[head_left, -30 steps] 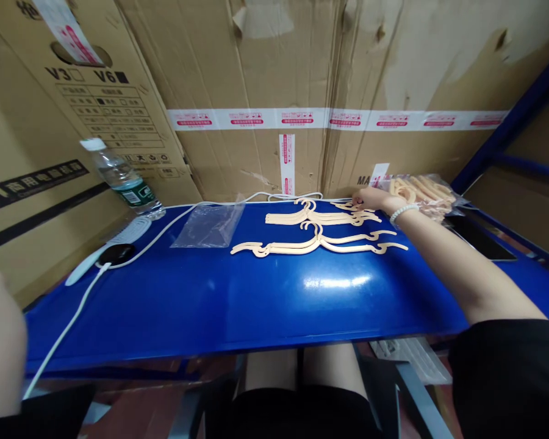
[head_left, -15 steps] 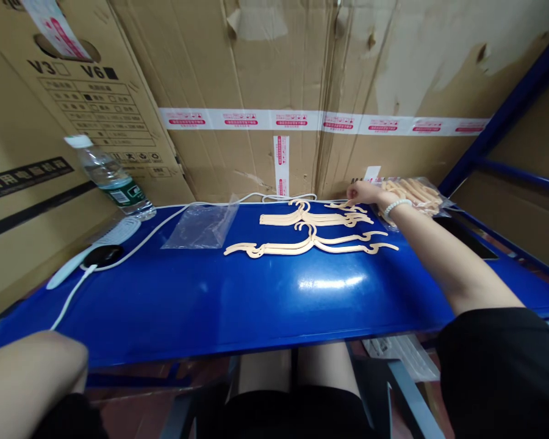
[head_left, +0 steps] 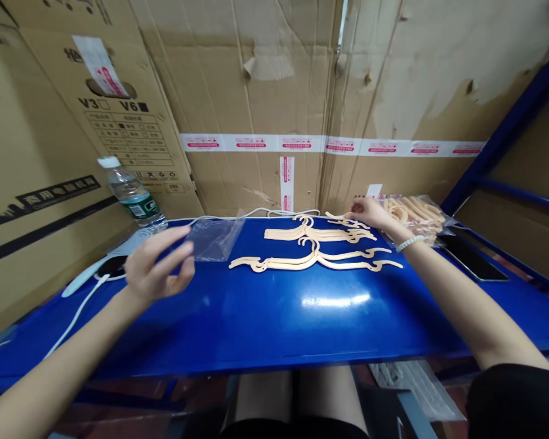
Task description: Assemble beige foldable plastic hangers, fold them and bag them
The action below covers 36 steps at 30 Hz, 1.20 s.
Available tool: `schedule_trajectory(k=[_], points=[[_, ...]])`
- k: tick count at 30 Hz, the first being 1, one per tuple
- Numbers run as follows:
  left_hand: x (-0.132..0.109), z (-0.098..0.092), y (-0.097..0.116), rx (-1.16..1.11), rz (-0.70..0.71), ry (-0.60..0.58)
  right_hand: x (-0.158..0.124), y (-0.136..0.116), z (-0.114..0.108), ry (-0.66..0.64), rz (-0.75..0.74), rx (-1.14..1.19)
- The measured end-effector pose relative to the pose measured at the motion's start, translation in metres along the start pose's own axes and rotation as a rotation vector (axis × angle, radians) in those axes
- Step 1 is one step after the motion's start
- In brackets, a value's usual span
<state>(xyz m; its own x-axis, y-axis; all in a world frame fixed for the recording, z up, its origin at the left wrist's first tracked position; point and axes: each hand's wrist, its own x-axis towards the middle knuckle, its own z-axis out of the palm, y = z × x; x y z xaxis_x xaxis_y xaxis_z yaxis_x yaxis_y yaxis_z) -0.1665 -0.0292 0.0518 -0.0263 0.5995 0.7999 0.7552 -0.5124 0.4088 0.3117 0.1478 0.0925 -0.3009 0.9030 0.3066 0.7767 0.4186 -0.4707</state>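
Two rows of cream plastic hangers lie on the blue table (head_left: 265, 317): a far stack (head_left: 318, 231) and a near pair (head_left: 315, 261). My right hand (head_left: 370, 214) reaches to the far right end of the far stack, its fingers curled on the hanger ends there. A white bead bracelet sits on that wrist. My left hand (head_left: 158, 268) hovers above the table's left part with fingers spread and nothing in it, just short of a clear plastic bag (head_left: 215, 238).
A bag of more cream hangers (head_left: 414, 213) lies at the far right, beside a dark phone (head_left: 473, 259). A water bottle (head_left: 132, 195), a white fan and a black puck with a white cable (head_left: 114, 263) sit at the left. Cardboard boxes wall the back and left.
My left arm has come up from the lower left edge and now reaches over the table toward the clear bag. My right hand stays at the far hanger stack.
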Motion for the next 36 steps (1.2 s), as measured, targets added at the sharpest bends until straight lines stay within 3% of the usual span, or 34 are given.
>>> schedule_trajectory(k=[2, 6, 10, 12, 16, 21, 23, 25, 29, 31, 33, 36], points=[[0.004, 0.018, 0.009, -0.03, -0.043, -0.049, -0.003, -0.007, 0.009, 0.007, 0.008, 0.106], [0.001, 0.067, 0.048, -0.527, -0.356, -0.463, -0.007, -0.029, 0.036, -0.036, 0.02, 0.317], [-0.011, 0.105, 0.086, -0.831, -0.49, -0.697, -0.02, -0.061, 0.058, -0.131, 0.009, 0.48], [-0.019, 0.116, 0.098, -0.952, -0.565, -0.68, -0.032, -0.079, 0.066, -0.208, 0.011, 0.588], [-0.032, 0.127, 0.111, -1.086, -0.651, -0.498, -0.061, -0.111, 0.08, -0.409, 0.181, 1.0], [-0.033, 0.129, 0.11, -1.155, -0.631, -0.419, -0.083, -0.132, 0.091, -0.56, 0.262, 1.135], [-0.031, 0.128, 0.107, -1.136, -0.606, -0.41, -0.083, -0.132, 0.089, -0.578, 0.222, 1.062], [-0.031, 0.125, 0.104, -1.118, -0.601, -0.413, -0.077, -0.122, 0.081, -0.513, 0.14, 0.91], [-0.031, 0.121, 0.094, -1.098, -0.683, -0.361, -0.058, -0.078, 0.059, -0.146, -0.07, 0.345], [-0.029, 0.12, 0.087, -1.111, -0.738, -0.324, -0.049, -0.051, 0.054, -0.044, -0.136, 0.021], [-0.026, 0.119, 0.082, -1.119, -0.785, -0.295, -0.043, -0.029, 0.055, -0.042, -0.209, -0.186], [-0.02, 0.118, 0.076, -1.102, -0.843, -0.277, -0.039, -0.011, 0.063, -0.079, -0.285, -0.273]])
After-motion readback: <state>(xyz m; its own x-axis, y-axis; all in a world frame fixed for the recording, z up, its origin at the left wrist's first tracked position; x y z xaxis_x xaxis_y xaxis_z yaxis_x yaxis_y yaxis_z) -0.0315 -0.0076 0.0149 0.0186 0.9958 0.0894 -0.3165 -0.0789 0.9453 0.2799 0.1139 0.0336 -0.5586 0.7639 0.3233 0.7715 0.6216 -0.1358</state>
